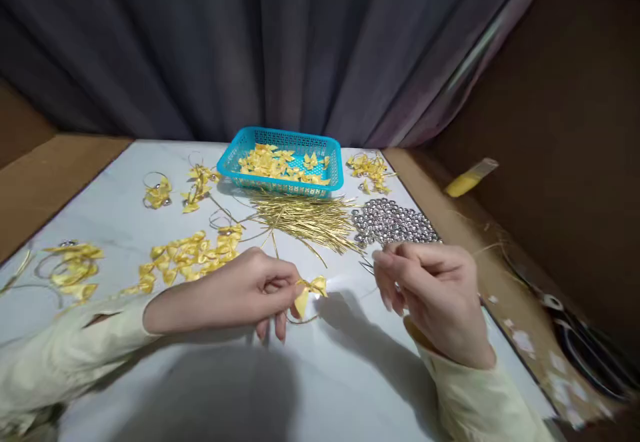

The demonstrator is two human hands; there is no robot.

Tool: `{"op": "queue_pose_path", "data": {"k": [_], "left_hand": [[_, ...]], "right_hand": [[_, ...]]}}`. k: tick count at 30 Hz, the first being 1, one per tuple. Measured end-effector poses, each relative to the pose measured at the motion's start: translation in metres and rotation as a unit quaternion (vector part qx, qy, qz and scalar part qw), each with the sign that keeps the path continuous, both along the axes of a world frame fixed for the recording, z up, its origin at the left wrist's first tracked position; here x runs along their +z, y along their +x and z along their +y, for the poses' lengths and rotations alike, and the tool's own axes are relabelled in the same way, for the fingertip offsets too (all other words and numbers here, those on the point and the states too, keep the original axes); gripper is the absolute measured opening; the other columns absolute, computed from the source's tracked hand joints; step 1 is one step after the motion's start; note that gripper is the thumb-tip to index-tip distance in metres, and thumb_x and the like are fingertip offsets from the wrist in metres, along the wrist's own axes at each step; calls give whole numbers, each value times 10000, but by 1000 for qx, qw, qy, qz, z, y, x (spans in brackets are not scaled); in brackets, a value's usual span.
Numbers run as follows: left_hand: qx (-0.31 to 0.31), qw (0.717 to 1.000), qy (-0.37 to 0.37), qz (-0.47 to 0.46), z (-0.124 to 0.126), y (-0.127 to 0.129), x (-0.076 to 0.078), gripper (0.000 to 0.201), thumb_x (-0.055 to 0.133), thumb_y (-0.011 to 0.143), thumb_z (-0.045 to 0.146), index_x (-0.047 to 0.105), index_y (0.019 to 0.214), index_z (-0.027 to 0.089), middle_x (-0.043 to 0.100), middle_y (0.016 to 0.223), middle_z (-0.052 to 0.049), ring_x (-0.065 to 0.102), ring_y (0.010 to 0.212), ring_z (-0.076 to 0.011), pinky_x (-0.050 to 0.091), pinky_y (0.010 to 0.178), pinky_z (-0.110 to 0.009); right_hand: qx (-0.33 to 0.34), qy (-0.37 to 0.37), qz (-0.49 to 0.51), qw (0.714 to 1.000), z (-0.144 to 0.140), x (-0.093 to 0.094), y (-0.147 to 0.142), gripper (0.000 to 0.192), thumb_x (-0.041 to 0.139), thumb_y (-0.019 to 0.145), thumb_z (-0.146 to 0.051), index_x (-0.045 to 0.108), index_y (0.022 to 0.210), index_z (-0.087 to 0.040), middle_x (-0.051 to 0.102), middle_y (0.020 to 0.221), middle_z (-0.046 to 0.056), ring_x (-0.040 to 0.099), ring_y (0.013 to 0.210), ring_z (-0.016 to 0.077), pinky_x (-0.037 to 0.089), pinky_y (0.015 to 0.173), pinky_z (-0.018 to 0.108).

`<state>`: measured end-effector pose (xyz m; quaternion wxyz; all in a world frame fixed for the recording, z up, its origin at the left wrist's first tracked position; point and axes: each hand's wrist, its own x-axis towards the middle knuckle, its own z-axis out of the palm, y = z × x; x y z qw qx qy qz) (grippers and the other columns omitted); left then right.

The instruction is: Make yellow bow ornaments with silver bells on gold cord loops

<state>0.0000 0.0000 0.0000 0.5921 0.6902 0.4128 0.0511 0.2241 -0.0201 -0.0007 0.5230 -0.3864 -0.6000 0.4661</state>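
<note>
My left hand (270, 289) is closed in a pinch on a small yellow ribbon bow (302, 301), held above the white tabletop. A thin curved strand shows just below the bow. To the right, apart from it, my right hand (430, 282) has thumb and forefinger pressed together. Whatever its fingertips hold, if anything, is too small to make out. Beyond my hands lies a bundle of gold twist ties (305, 219). A pile of shiny silver beads (393, 221) sits behind my right hand, and many yellow bows (193, 255) are spread behind my left forearm.
A blue plastic basket (280, 186) with yellow bows stands at the back, before a grey curtain (280, 49). Clusters of bows with wire loops (75, 269) lie at the left. Black-handled scissors (585, 349) and a yellow tube-like object (470, 177) are at the right.
</note>
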Motion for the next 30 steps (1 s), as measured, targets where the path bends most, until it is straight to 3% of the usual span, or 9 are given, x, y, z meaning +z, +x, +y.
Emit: {"op": "queue_pose_path", "data": {"k": [4,8,11,15,24,30], "left_hand": [[7,1000,7,-3,3,-1,-2,225,460,848,262,528,666,150,700,592,-30,589,406,-85,436,415,-131],[9,1000,5,-8,5,-2,-3,218,450,854,249,569,701,150,693,592,-8,567,400,-74,412,403,-127],[8,999,45,0,5,-3,-1,213,443,850,196,594,705,157,630,479,38,521,414,-54,377,437,-106],[9,997,77,15,6,-3,3,225,440,843,159,597,682,160,570,400,64,474,440,-49,347,483,-101],[12,997,81,8,8,-2,1,235,432,855,192,623,726,146,668,496,11,466,455,-73,326,456,-133],[26,996,80,-15,7,-5,0,247,426,846,177,663,787,139,677,501,-3,454,430,-72,289,427,-145]], "right_hand": [[57,-11,-38,998,2,1,-2,442,571,847,-142,307,495,-194,412,411,-62,423,398,64,296,412,214],[160,-121,-38,979,-2,3,-5,299,525,900,-240,303,700,-226,542,547,-44,432,430,67,286,408,196],[215,-172,-55,960,-3,1,-10,181,459,939,-291,311,848,-239,588,648,-35,373,446,57,281,426,190],[185,-173,-90,963,1,-3,-15,102,435,954,-308,365,961,-233,608,669,-36,403,489,61,325,467,187],[120,-143,-14,982,4,-4,-14,159,582,874,-257,544,743,-174,723,777,52,583,520,87,462,475,208],[54,-69,-162,983,3,-5,-21,142,661,802,-223,654,674,-164,688,614,17,611,511,107,469,479,211]]}}
